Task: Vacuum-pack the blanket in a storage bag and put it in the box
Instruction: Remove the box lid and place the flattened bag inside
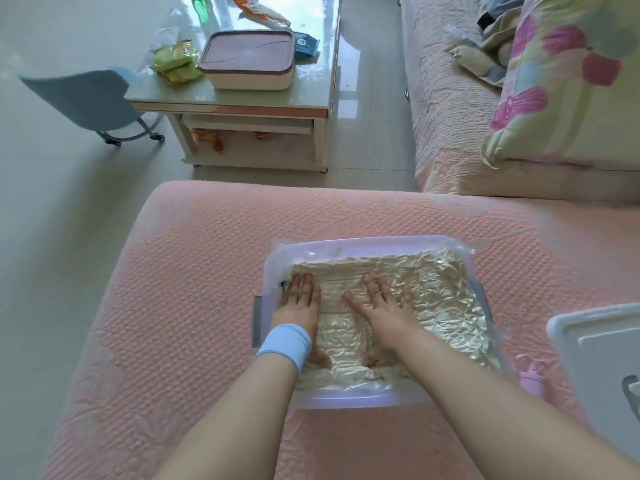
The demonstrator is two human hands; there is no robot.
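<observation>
The fingers of the left hand lie straight and close together, and those of the right hand are straight and slightly spread. Both palms press flat, grasping nothing, on the crinkled storage bag. Inside the bag the cream blanket is squeezed into a thin, wrinkled slab, and the whole pack lies in the clear box, filling it nearly wall to wall, with the bag's loose edge riding up at the box's far-right corner. The left hand sits by the box's left wall, the right hand near its middle. A pale blue wristband circles the left wrist. The box rests on a pink quilted sofa cover. Just right of the box lies a small pink object, and further right a white lid. Well beyond the box's far side — across a strip of tiled floor — stands a low table bearing a lidded container
</observation>
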